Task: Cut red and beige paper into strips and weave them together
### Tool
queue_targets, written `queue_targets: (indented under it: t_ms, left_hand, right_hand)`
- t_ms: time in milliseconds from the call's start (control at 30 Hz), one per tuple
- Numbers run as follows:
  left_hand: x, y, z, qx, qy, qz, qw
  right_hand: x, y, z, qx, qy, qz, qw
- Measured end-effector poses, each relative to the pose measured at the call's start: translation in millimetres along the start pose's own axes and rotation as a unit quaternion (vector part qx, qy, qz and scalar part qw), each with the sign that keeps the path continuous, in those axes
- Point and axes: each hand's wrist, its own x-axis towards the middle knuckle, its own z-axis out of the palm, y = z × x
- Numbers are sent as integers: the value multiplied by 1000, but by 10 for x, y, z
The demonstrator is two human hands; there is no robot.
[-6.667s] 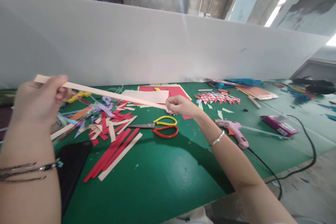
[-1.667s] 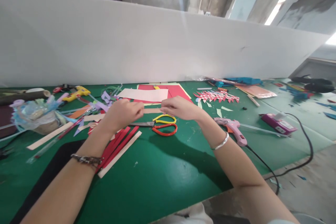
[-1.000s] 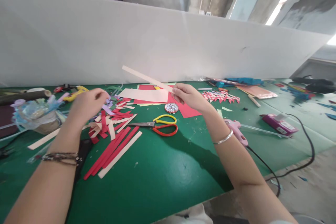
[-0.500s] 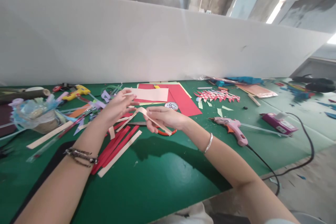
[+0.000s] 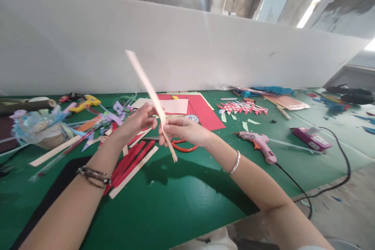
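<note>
Between the fingers of my right hand [image 5: 186, 131] is a long cream paper strip [image 5: 148, 86], its far end slanting up to the left and its near end pointing down. My left hand [image 5: 137, 123] is beside it, fingers apart and slightly curled, holding nothing. Below the hands, red paper strips [image 5: 129, 166] and a cream strip [image 5: 134, 174] lie on the green table [image 5: 205, 199]. Scissors with orange handles [image 5: 184, 148] rest partly hidden behind my right hand. Farther back are red paper sheets [image 5: 205, 113] and a cream sheet [image 5: 175, 106].
To the right lie a pink glue gun [image 5: 260, 142] with a cord, a purple box [image 5: 312, 138] and a red-and-white woven paper piece [image 5: 243, 106]. A yellow glue gun [image 5: 84, 103] and a wrapped bundle [image 5: 43, 127] sit left. A white partition [image 5: 175, 47] stands behind the table.
The cream strip, folded over by my right hand before, now extends upward to the left. My left hand has moved slightly down and right. More of the scissors' handles shows.
</note>
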Motion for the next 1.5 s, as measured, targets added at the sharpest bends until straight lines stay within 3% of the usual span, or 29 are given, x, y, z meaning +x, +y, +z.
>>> queue_targets:
  t_ms: [133,233,333,467,533,633,733,867,1367,1500]
  left_hand:
    - [-52,96,47,-193,21,-4,981]
    - [-101,198,51,-256,58,52,964]
    - [-102,259,59,-239,87,68,965]
    - [-60,235,103,-165,110,52,979]
    - [-54,202,152,-142,87,31,986]
    - [-67,145,270,-81,-6,-23,996]
    - [-74,77,408,-17,-119,-82,989]
    - [-56,-14,512,-12,-179,-91,979]
    - [-102,-38,534,-124,-236,-91,959]
    - [-54,-25,462,-64,-190,-114,973]
  right_hand:
    - [0,53,30,12,-99,79,992]
    - [24,107,30,44,-86,90,991]
    - [31,112,11,39,-62,88,993]
    - [-2,1,-62,-87,-95,96,987]
    - [-23,-78,-118,-155,-27,71,985]
    - [-46,-183,-203,-204,149,-6,968]
    - [-60,-237,-248,-206,227,-44,951]
    - [-55,-220,-246,-198,232,-48,951]
    - [-22,-115,-293,-80,215,-48,972]
    - [-1,-84,-278,-115,231,-44,965]
